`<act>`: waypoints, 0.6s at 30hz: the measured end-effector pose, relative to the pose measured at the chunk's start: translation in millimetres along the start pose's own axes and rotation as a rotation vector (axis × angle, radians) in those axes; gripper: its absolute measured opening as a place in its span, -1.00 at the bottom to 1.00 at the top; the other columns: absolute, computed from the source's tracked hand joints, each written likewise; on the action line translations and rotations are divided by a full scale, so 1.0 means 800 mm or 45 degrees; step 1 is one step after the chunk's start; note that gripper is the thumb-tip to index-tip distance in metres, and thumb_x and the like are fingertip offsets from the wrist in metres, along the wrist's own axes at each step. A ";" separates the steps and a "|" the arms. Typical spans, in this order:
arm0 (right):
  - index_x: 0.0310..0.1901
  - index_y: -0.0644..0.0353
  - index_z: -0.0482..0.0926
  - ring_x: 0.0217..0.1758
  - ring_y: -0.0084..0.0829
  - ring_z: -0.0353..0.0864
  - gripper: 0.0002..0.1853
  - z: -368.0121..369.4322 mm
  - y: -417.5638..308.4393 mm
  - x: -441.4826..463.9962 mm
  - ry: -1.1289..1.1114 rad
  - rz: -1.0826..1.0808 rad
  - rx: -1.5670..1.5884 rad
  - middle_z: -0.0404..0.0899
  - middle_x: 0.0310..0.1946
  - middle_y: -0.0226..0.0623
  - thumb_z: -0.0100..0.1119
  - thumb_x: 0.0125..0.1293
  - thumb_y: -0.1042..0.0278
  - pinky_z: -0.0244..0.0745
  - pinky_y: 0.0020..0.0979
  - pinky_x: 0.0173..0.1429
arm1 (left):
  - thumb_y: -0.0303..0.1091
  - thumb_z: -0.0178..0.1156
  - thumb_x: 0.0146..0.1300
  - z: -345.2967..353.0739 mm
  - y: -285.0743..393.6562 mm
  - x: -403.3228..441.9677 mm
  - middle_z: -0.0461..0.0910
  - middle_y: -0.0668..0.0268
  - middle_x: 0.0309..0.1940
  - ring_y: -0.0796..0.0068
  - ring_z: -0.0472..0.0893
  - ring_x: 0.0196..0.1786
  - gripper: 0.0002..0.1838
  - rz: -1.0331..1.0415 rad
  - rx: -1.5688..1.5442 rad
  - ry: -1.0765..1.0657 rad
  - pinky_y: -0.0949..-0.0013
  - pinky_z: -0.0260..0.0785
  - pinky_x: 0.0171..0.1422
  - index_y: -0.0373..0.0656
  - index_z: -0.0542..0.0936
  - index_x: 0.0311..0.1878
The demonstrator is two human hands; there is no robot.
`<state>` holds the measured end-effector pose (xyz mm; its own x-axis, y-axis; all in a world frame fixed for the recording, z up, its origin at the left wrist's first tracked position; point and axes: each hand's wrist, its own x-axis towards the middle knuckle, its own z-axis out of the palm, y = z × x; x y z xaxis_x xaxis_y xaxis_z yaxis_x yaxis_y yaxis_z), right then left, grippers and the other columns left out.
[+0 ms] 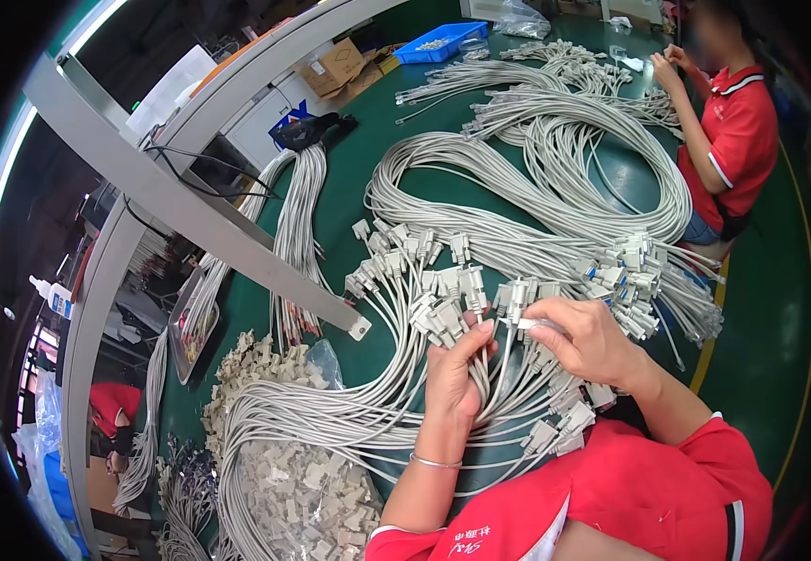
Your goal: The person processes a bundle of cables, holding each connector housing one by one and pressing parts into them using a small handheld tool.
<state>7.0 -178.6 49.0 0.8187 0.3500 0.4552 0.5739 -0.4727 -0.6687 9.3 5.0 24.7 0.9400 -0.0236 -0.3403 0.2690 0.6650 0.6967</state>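
Grey cables with beige connectors spread across the green table. My left hand (457, 369) is closed round a bunch of these cables, just below their connector heads (438, 318). Close beside it, my right hand (583, 341) pinches a small white piece (529, 323) next to a connector (516, 297) that stands upright between the hands. More loose connectors (564, 430) lie under my right forearm, and another group (625, 276) lies beyond my right hand.
Coiled cables (536, 206) cover the table's middle. A bag of connector shells (302, 496) lies at the near left. A metal frame bar (190, 201) crosses the left side. A blue tray (441, 43) stands at the back. A co-worker (737, 131) sits at the far right.
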 end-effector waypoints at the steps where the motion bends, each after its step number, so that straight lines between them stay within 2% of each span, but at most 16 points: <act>1: -0.23 0.28 0.53 -0.41 -0.18 0.59 -0.85 -0.002 0.001 -0.002 0.003 0.006 0.001 0.57 -0.42 -0.14 0.12 0.20 0.41 0.45 -0.36 -0.35 | -0.60 0.30 -0.01 -0.003 -0.002 0.003 0.56 0.35 -0.30 0.55 0.55 -0.38 -0.62 0.021 0.043 0.032 0.49 0.44 -0.31 -0.24 0.47 -0.07; 3: -0.21 0.28 0.53 -0.42 -0.21 0.60 -0.83 -0.006 0.003 -0.003 -0.125 0.047 -0.017 0.57 -0.42 -0.15 0.11 0.21 0.40 0.45 -0.38 -0.34 | -0.60 0.31 -0.01 -0.002 -0.004 0.003 0.54 0.39 -0.36 0.57 0.55 -0.42 -0.64 0.045 0.089 0.083 0.46 0.47 -0.33 -0.19 0.47 -0.12; 7: -0.20 0.28 0.53 -0.44 -0.24 0.59 -0.83 -0.014 -0.004 0.001 -0.169 0.050 0.113 0.56 -0.42 -0.15 0.10 0.23 0.39 0.44 -0.39 -0.34 | -0.59 0.32 -0.01 0.000 -0.003 0.000 0.54 0.40 -0.37 0.56 0.55 -0.43 -0.66 0.032 0.124 0.103 0.46 0.47 -0.33 -0.18 0.47 -0.14; 10: -0.22 0.21 0.52 -0.42 -0.16 0.58 -0.84 -0.008 -0.008 0.007 -0.113 0.140 0.257 0.57 -0.44 -0.15 0.10 0.23 0.34 0.44 -0.31 -0.35 | -0.55 0.38 -0.06 0.002 -0.005 -0.002 0.56 0.33 -0.38 0.55 0.54 -0.44 -0.67 0.074 0.096 0.112 0.53 0.43 -0.35 -0.24 0.51 -0.20; 12: -0.22 0.21 0.52 -0.42 -0.17 0.58 -0.86 0.008 0.001 0.008 0.061 -0.019 0.082 0.56 -0.43 -0.16 0.11 0.22 0.37 0.44 -0.32 -0.36 | -0.56 0.38 -0.06 0.002 -0.005 -0.004 0.55 0.34 -0.41 0.56 0.53 -0.46 -0.69 0.068 0.096 0.097 0.54 0.42 -0.37 -0.24 0.51 -0.22; 18: -0.24 0.23 0.50 -0.42 -0.19 0.59 -0.87 0.026 0.007 0.011 0.193 -0.148 -0.050 0.57 -0.42 -0.18 0.14 0.19 0.41 0.45 -0.32 -0.39 | -0.56 0.37 -0.05 0.002 -0.005 -0.005 0.55 0.34 -0.42 0.57 0.51 -0.49 -0.71 0.056 0.086 0.046 0.54 0.39 -0.41 -0.24 0.51 -0.24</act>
<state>17.2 -161.4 37.1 0.7384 0.2794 0.6137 0.6628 -0.4683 -0.5843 5.0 1.3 24.0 0.9434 0.0324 -0.3301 0.2421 0.6131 0.7520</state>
